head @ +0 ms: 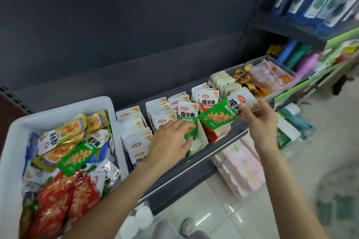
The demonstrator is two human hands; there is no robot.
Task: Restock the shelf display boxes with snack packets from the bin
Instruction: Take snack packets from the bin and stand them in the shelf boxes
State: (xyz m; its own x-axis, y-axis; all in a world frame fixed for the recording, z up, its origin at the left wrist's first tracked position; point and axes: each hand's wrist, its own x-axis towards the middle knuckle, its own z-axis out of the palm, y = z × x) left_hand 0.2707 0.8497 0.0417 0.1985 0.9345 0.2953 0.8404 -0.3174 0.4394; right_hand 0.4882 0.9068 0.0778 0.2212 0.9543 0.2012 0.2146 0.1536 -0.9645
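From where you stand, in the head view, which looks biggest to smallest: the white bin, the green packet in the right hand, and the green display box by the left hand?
1. White bin, by far the largest.
2. and 3. Green packet in the right hand and green display box at the left hand: similar, and the box is partly hidden, so unranked.

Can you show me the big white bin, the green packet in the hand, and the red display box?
white bin (64, 109): head view, far rim.
green packet (217, 117): head view, printed front.
red display box (212, 134): head view, front wall.
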